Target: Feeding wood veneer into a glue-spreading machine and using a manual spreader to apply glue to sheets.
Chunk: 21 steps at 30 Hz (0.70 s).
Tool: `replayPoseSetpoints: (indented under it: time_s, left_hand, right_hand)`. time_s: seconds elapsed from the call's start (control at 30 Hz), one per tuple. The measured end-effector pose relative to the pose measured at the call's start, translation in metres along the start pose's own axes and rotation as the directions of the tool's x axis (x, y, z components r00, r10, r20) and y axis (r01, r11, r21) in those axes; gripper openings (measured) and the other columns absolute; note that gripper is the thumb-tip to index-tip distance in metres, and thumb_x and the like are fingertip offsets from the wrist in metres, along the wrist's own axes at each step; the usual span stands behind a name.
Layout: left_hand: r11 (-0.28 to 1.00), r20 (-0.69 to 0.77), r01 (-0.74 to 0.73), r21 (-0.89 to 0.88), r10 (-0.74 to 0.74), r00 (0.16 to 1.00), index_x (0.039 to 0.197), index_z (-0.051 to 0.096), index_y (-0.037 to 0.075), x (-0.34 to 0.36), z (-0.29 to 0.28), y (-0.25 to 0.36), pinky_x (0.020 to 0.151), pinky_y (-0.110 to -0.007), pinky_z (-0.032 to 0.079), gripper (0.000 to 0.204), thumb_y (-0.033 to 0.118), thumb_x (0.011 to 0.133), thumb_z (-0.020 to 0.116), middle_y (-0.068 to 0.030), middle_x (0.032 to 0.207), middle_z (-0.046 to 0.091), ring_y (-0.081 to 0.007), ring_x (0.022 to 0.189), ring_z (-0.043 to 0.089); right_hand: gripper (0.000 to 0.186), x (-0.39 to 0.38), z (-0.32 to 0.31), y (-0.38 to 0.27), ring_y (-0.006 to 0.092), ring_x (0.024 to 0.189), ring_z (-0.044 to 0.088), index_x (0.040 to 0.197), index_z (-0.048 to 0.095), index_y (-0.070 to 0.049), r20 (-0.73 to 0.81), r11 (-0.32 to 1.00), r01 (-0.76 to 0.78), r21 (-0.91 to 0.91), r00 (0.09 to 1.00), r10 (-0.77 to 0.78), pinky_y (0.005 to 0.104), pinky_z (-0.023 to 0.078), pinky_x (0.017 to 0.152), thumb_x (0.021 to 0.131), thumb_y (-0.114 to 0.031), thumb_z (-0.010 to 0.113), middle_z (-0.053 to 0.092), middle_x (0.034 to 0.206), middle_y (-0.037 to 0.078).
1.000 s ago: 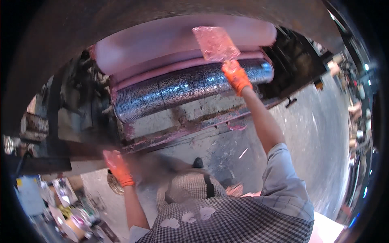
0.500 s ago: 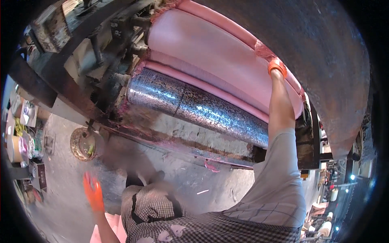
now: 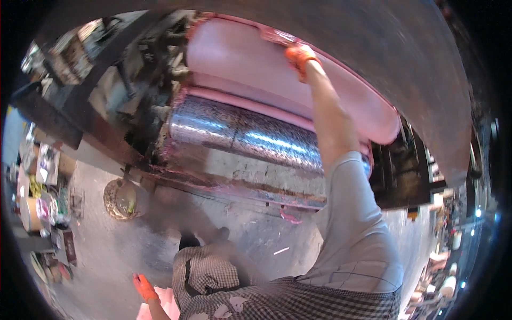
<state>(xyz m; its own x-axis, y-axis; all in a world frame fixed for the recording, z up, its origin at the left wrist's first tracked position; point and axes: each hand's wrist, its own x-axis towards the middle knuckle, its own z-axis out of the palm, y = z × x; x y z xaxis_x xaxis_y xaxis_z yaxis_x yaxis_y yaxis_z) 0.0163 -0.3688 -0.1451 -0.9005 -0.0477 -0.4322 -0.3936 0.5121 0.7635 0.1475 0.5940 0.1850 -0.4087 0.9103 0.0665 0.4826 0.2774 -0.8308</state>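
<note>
My right hand (image 3: 300, 60), in an orange glove, is raised to the top edge of a wide pink roller (image 3: 240, 53), closed on a pink-coated flat piece (image 3: 274, 35) held against that edge, partly hidden by the hand. Below lie a narrower pink roll (image 3: 240, 101) and a mottled silver roller (image 3: 240, 128), partly crossed by my right arm. My left hand (image 3: 145, 287), also gloved in orange, hangs low at the lower left with its fingers loosely apart, over some pink sheets (image 3: 162, 298) on the floor.
A dark steel frame (image 3: 389, 64) curves over the rollers, with sooty machinery (image 3: 122, 85) at their left end. A round bucket (image 3: 114, 200) stands on the concrete floor (image 3: 106, 245). Cluttered goods (image 3: 45, 197) line the far left; more rolls (image 3: 450, 282) show at the right.
The pink flat piece in my right hand has risen from over the silver roller to the upper pink roller's top edge. My left hand has dropped lower. The view has swung round.
</note>
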Motion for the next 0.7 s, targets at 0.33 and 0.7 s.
replayPoseSetpoints:
  time_s: [0.33, 0.7]
  left_hand:
    - [0.975, 0.230, -0.214, -0.060, 0.222, 0.947, 0.134, 0.047, -0.003, 0.051, 0.073, 0.098, 0.103, -0.035, 0.038, 0.048, 0.028, 0.098, 0.052, -0.0102, 0.130, 0.055, -0.0207, 0.118, 0.050]
    - [0.918, 0.580, -0.361, 0.165, 0.206, 0.788, 0.084, 0.049, 0.011, 0.126, 0.112, 0.167, 0.063, -0.027, 0.035, 0.014, 0.022, 0.093, 0.051, 0.0034, 0.076, 0.042, -0.0084, 0.071, 0.037]
  right_hand:
    - [0.044, -0.270, 0.073, 0.039, 0.0335, 0.070, 0.063, 0.127, 0.051, -0.010, -0.172, 0.985, 0.049, 0.166, 0.985, -0.020, 0.0430, 0.052, 0.070, 0.093, -0.039, 0.055, 0.064, 0.092, 0.018]
    - [0.025, -0.423, 0.145, 0.179, 0.0437, 0.095, 0.060, 0.103, 0.050, -0.012, -0.456, 0.875, -0.448, -0.184, 0.828, 0.328, 0.0514, 0.047, 0.075, 0.088, -0.029, 0.060, 0.064, 0.097, 0.020]
